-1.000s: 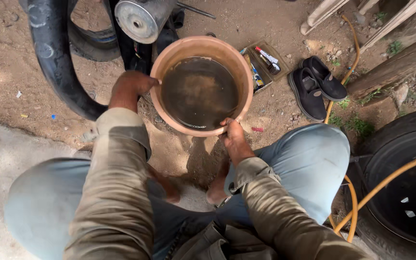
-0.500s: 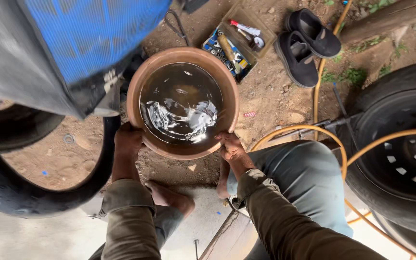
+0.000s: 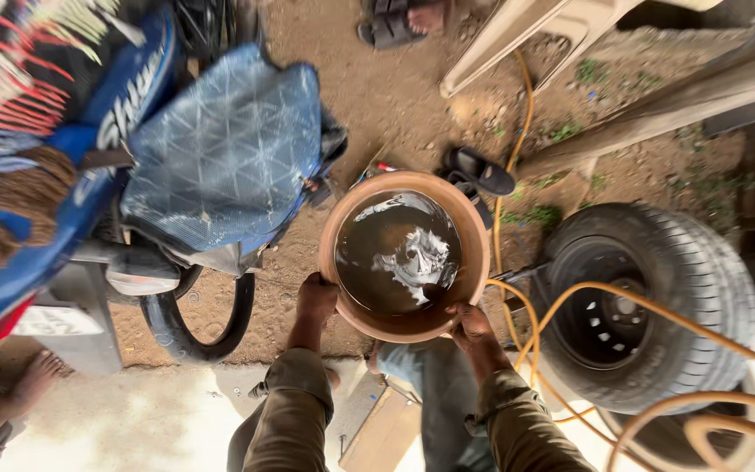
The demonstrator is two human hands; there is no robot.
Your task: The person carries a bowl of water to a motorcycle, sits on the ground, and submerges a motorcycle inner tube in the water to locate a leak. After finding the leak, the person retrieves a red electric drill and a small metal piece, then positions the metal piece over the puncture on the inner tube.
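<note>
I hold a round terracotta-coloured basin (image 3: 475, 229) of dark water in front of me, lifted well off the dirt ground. My left hand (image 3: 316, 297) grips its near-left rim. My right hand (image 3: 469, 328) grips the near-right rim, thumb over the edge. The water surface ripples and reflects light. My olive sleeves and blue trousers show below the basin.
A blue motorcycle (image 3: 220, 157) with a patterned seat stands at left, a black inner tube (image 3: 211, 328) beneath it. A wheel with tyre (image 3: 648, 306) lies at right, crossed by an orange hose (image 3: 657, 301). Black sandals (image 3: 482, 170) lie beyond the basin. Another person's bare foot (image 3: 32, 385) shows lower left.
The basin has risen with my view, so the ground looks farther away. The motorcycle and tyre have come fully into sight. Both hands keep their grip on the rim.
</note>
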